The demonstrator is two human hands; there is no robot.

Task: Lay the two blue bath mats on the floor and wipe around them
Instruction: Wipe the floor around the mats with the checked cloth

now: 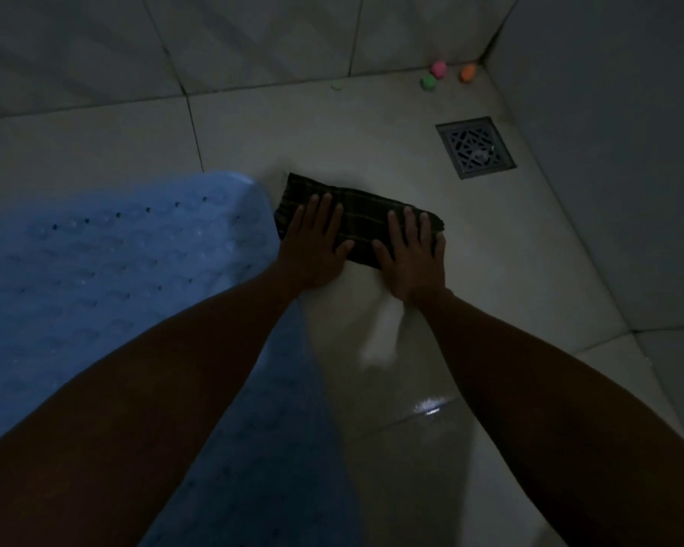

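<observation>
- Plainly, the wiping stage is in hand: a dark folded cloth [356, 219] lies flat on the pale tiled floor [490, 270], just beside the right edge of a blue bath mat [115, 262].
- Left hand [316, 246] presses down on the cloth's left half, fingers spread and flat — nothing pinched or gripped, only held under the palm.
- Right hand [411, 262] does the same on the right half, fingers splayed, the thumb side near the cloth's near edge.
- Cloth's long axis runs left to right across the view, slightly tilted, its left end touching or nearly touching the mat's corner — the dim light does not settle which.
- Only one mat is clearly told; blue continues under the left forearm toward the bottom, and whether that is a second mat I cannot tell.
- Bare floor lies ahead and to the right, toward the metal drain [475, 147] and some small coloured toys [437, 75] in the corner; so the next stroke probably pushes away from the mat edge, with both hands equally near.
</observation>
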